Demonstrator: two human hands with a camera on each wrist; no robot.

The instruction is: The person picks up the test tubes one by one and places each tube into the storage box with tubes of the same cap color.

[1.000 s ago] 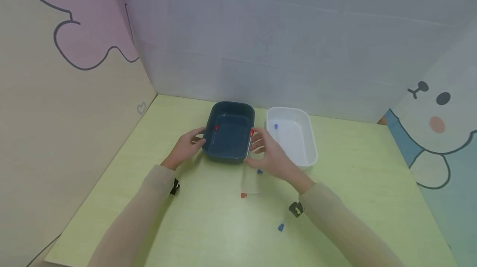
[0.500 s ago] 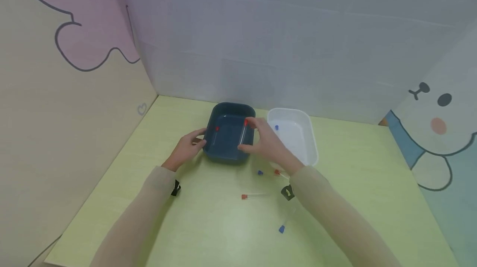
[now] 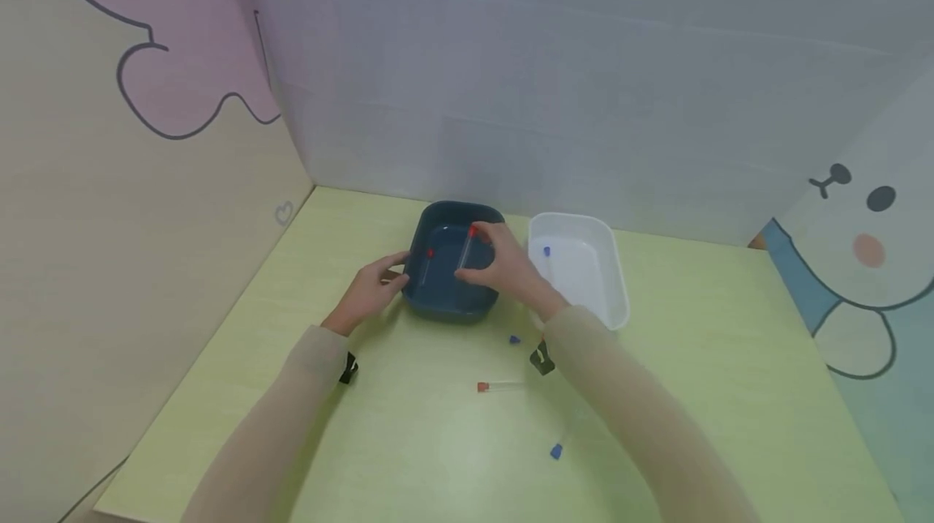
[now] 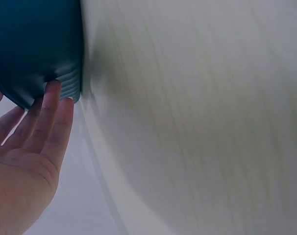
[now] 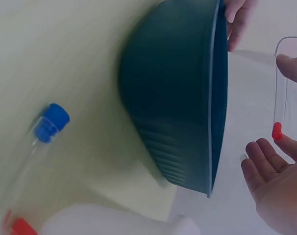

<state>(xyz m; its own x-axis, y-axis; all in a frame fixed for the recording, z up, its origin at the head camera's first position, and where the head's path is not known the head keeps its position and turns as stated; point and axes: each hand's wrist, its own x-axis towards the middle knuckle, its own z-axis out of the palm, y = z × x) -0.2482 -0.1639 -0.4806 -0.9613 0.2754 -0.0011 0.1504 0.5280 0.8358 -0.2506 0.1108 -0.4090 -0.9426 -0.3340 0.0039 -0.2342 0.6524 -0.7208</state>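
My right hand (image 3: 503, 265) pinches a clear test tube with a red cap (image 3: 465, 251) between thumb and a finger. It holds the tube over the dark blue bin (image 3: 443, 315), capped end away from me. In the right wrist view the tube (image 5: 281, 100) spans from thumb to fingertip, the other fingers spread apart. At the bin's left side is my left hand (image 3: 368, 292). Its nearly straight fingers touch the bin's outer wall in the left wrist view, near the rim (image 4: 13, 100). Inside the bin lies another red-capped tube (image 3: 430, 254).
A white bin (image 3: 621, 296) stands to the right, holding a blue-capped tube (image 3: 547, 251). On the table in front lie a red-capped tube (image 3: 483, 387), a blue-capped tube (image 3: 557, 452) and a blue cap (image 3: 514, 340), its tube hard to see. A wall rises behind both bins.
My right hand has carried the red-capped tube left and away from me, from the dark bin's right rim to over its inside. My left hand has stayed at the bin's side.
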